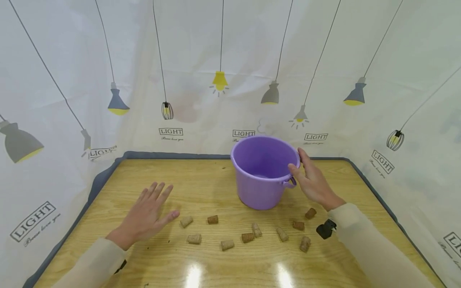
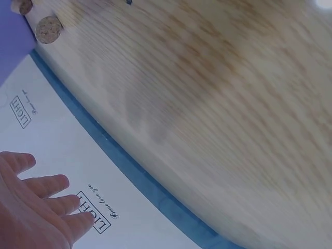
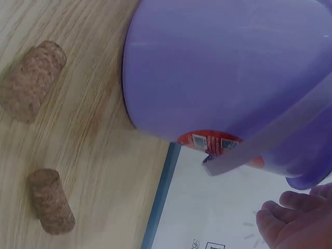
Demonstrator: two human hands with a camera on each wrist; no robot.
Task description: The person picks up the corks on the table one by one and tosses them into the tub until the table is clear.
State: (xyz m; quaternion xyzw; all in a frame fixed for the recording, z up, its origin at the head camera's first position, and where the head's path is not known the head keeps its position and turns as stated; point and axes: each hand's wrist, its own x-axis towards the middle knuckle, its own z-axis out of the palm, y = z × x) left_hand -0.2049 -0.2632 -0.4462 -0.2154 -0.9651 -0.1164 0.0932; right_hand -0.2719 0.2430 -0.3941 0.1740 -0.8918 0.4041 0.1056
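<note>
A purple bucket (image 1: 261,192) stands upright on the table, its inside bare in the head view. My right hand (image 1: 313,182) is at the bucket's right rim, thumb toward the opening and fingers extended outside it. In the right wrist view, the fingers (image 3: 293,212) show beside the rim, with a gap at the fingertips. The bucket's handle (image 3: 280,129) hangs down along its side, near a red label (image 3: 207,141). My left hand (image 1: 145,218) hovers palm down over the table's left part, fingers spread, holding nothing. Closest to it is a pale cork (image 1: 186,221).
Several corks lie scattered in front of the bucket, among them a darker cork (image 1: 213,219) and one cork (image 1: 305,243) near the right sleeve. The wooden table (image 1: 173,176) has a dark blue edge. White sheeting (image 1: 201,48) printed with lamps surrounds it on three sides.
</note>
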